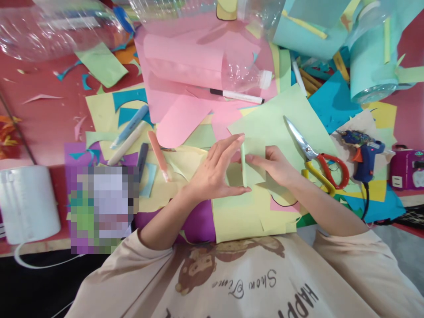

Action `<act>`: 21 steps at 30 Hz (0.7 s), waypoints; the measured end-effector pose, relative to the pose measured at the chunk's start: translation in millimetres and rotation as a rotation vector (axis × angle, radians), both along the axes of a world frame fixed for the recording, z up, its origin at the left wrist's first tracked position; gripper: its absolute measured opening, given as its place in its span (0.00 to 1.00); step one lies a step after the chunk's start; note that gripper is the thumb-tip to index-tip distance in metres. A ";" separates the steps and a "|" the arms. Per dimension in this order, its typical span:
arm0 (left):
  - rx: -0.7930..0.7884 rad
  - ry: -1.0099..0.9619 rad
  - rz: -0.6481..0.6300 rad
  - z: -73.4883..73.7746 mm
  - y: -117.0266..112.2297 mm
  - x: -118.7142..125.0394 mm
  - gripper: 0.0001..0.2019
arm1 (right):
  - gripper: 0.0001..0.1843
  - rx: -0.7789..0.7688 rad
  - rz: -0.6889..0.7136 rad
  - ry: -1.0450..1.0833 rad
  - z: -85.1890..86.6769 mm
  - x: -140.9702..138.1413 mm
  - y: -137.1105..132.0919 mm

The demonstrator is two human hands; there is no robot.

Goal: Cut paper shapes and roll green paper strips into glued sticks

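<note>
A small piece of pale green paper point(256, 152), with one edge standing up as a narrow strip, is between my two hands. My left hand point(215, 170) spans this upright edge, fingertips at its far end and thumb at its near end. From the other side my right hand point(278, 167) pinches the paper, thumb on top and the other fingers partly hidden behind it. Beneath lie pale yellow sheets point(238, 223) and a large light green sheet point(281, 115). Open scissors point(311, 154) with red and yellow handles rest right of my right hand.
A blue glue gun point(367, 161) lies at the right, its cord running down. Beyond my hands lies a pink-wrapped bottle point(185, 62) with a black-and-white marker point(236, 95) beside it. Several markers, including an orange one point(158, 154), lie left. A white case point(28, 203) stands at far left.
</note>
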State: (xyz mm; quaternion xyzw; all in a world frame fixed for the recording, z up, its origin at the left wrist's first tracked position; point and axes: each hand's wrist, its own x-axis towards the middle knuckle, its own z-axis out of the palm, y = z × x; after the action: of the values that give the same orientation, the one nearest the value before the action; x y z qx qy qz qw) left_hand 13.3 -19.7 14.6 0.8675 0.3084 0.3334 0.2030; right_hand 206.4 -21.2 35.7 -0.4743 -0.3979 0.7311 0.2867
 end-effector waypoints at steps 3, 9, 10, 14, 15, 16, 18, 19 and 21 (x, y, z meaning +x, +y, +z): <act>0.004 0.035 0.011 1.5 0.0 0.2 0.50 | 0.14 0.009 -0.027 -0.074 0.8 -0.2 -0.8; 0.055 0.072 0.005 -0.1 0.5 0.4 0.49 | 0.14 0.029 -0.062 -0.080 1.3 -1.3 -2.9; 0.061 0.080 0.002 -0.3 0.6 0.5 0.49 | 0.14 0.036 -0.066 -0.089 1.3 -1.4 -3.0; 0.084 0.104 0.009 -1.6 0.9 0.5 0.47 | 0.14 0.060 -0.056 -0.126 2.3 -2.1 -2.2; 0.091 0.111 0.014 -2.2 0.8 0.3 0.47 | 0.14 0.065 -0.043 -0.137 2.6 -2.4 -1.8; 0.097 0.123 0.018 -2.9 0.7 0.0 0.47 | 0.14 0.068 -0.024 -0.145 2.8 -2.7 -1.6; 0.110 0.152 0.022 -4.3 0.4 -0.7 0.47 | 0.14 0.067 0.012 -0.148 2.6 -3.4 -1.4; 0.118 0.165 0.022 -4.9 0.2 -1.0 0.46 | 0.15 0.063 0.026 -0.142 2.3 -3.7 -1.6; 0.126 0.178 0.019 -4.9 -0.1 -1.4 0.46 | 0.14 0.057 0.029 -0.126 1.3 -4.0 -2.1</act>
State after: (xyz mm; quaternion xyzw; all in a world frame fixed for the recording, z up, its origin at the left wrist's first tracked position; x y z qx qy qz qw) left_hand 11.9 -19.7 9.7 0.9017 0.3120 0.2755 0.1168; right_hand 202.4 -23.3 37.0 -0.5052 -0.4426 0.6922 0.2641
